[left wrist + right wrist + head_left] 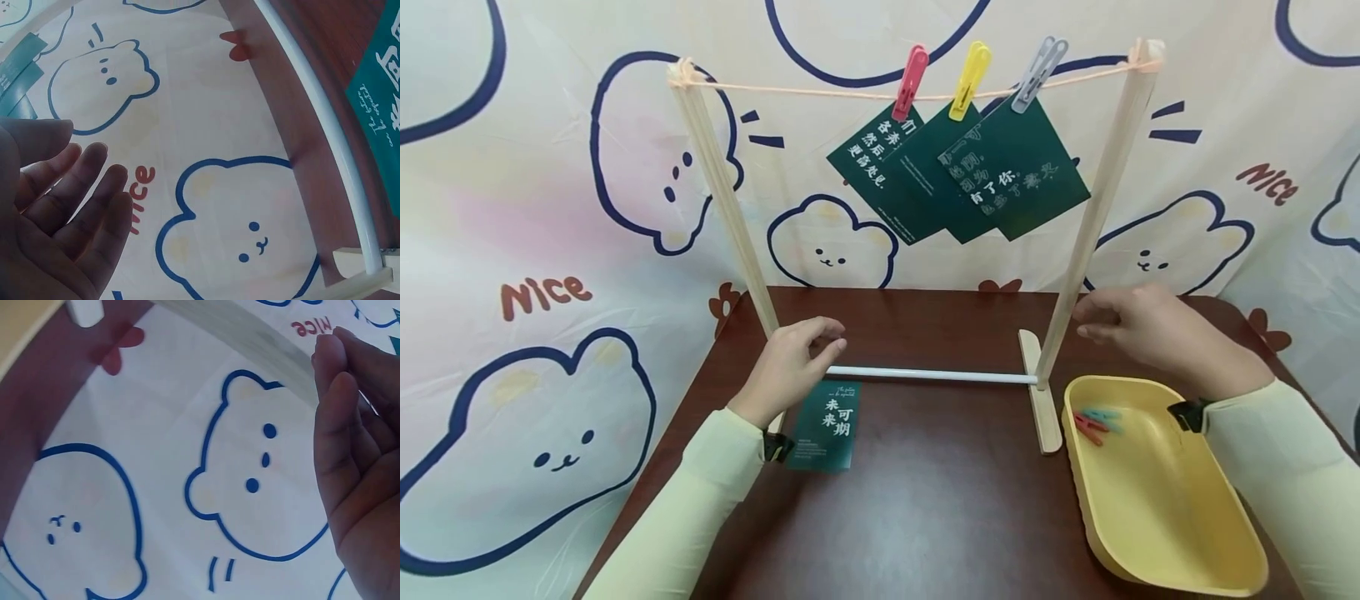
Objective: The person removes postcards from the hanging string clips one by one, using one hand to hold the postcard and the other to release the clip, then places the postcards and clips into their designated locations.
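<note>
Holding nothing in relaxed left fingers (112,231) and right fingers (337,425); by brushing the right post (1116,142), may shake hanging cards (1037,167) loose.

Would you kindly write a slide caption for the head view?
Three green cards hang pegged to a string; a fourth card lies on the table, left hand and right hand both empty.

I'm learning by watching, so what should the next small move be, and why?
Probably lower the left grip to the loose green card. That grip looks empty and near it, the card lies on the table, and three similar cards already hang from the cord, with spare clips in the yellow basin.
</note>
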The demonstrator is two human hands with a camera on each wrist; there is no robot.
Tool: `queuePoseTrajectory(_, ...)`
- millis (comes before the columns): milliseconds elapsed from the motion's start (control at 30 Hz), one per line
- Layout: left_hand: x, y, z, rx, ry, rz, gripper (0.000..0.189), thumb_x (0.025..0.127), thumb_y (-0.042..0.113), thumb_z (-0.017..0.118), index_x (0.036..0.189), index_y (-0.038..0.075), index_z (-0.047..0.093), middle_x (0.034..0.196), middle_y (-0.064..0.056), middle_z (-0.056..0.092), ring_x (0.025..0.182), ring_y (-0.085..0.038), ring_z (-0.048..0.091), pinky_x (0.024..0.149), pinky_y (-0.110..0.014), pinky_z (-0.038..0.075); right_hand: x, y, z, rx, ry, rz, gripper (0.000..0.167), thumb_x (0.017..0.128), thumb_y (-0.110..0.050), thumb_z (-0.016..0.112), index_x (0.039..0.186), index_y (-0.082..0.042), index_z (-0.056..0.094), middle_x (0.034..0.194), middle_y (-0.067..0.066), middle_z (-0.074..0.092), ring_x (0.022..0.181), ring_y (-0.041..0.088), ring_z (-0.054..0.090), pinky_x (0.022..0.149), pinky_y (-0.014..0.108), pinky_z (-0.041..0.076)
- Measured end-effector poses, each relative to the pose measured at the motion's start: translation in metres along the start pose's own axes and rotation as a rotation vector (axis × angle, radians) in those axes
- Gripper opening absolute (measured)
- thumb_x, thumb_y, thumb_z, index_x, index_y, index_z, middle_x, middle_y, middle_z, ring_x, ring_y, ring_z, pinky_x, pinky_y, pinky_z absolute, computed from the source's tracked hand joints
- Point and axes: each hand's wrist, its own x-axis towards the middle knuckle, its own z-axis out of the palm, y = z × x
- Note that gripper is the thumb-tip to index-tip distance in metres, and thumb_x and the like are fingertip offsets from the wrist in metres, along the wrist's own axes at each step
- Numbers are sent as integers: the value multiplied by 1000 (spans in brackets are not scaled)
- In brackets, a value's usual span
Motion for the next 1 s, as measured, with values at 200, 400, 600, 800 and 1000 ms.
queuePoseTrajectory(200, 8, 6, -1, -12, 11, 26, 23, 94, 21, 67, 115, 11, 66, 106, -1, 68, 93, -13, 62, 81, -33, 53, 10, -18, -17, -17, 50, -103, 20, 83, -5, 77, 102, -11, 74, 91, 2, 70, 75, 17, 64, 65, 35, 57)
queuePoseTrajectory(400, 17, 11, -2, -50, 29, 48, 26, 96, 24, 64, 119, 11, 64, 106, 0, 67, 92, -11, 62, 82, -32, 53, 16, -36, -30, -70, 137, -211, 21, 81, -2, 78, 99, -12, 72, 90, 3, 70, 73, 16, 65, 66, 35, 57)
queuePoseTrajectory(600, 25, 12, -2, -78, 61, 50, 29, 96, 24, 64, 121, 10, 62, 102, 1, 67, 88, -10, 61, 80, -31, 53, 19, -53, -40, -95, 170, -274, 24, 80, 2, 77, 101, -10, 72, 92, 5, 71, 77, 20, 68, 70, 41, 57)
queuePoseTrajectory(800, 32, 17, -3, -75, 68, 59, 33, 96, 26, 64, 125, 10, 60, 99, 1, 68, 84, -11, 60, 79, -34, 53, 23, -66, -50, -106, 209, -323, 26, 79, 1, 79, 101, -11, 72, 91, 4, 71, 72, 16, 67, 67, 36, 57)
queuePoseTrajectory(1000, 40, 26, -5, -87, 80, 91, 36, 96, 23, 65, 128, 10, 57, 99, 1, 67, 83, -11, 60, 77, -33, 53, 24, -79, -62, -123, 237, -336, 24, 83, -2, 76, 105, -11, 71, 91, 4, 71, 69, 15, 67, 62, 33, 57)
